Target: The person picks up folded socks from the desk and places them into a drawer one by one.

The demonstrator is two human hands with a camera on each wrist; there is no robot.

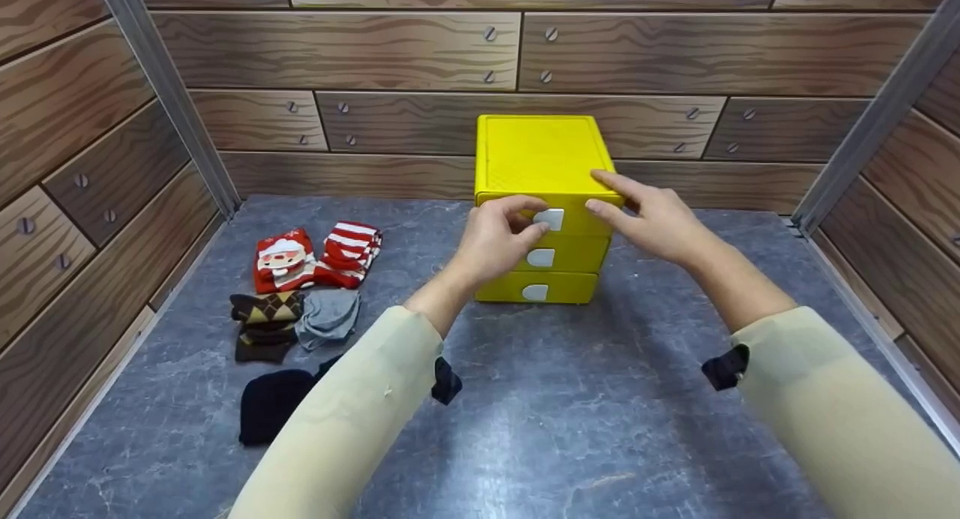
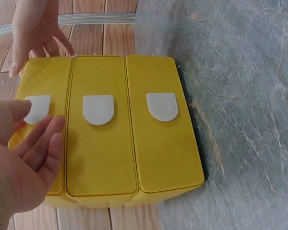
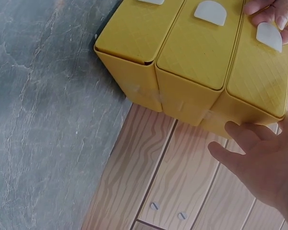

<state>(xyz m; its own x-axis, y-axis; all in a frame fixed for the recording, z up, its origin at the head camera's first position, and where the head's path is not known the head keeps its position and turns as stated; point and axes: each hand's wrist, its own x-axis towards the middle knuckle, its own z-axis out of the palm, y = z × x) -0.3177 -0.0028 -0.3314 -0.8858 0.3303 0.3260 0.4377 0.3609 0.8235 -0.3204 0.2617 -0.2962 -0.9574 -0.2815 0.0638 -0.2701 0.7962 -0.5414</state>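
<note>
A yellow drawer unit (image 1: pixel 544 155) with three closed drawers stands near the back wall. Each drawer front carries a white tab handle, the top one (image 1: pixel 553 219) included. My left hand (image 1: pixel 493 238) is right at this top handle, thumb and loosely bent fingers on either side with a gap between them, as the left wrist view shows. At the unit's upper right edge is my right hand (image 1: pixel 652 215), its fingers spread along the top and side. The middle handle (image 2: pixel 98 109) and the bottom handle (image 2: pixel 162 106) are untouched.
To the left lie red-and-white Santa socks (image 1: pixel 315 260), brown argyle socks (image 1: pixel 266 325), grey folded socks (image 1: pixel 328 316) and a black cloth item (image 1: pixel 274 406), partly behind my left sleeve. Wood-patterned walls (image 1: pixel 420 50) enclose the grey marbled floor (image 1: pixel 525 414).
</note>
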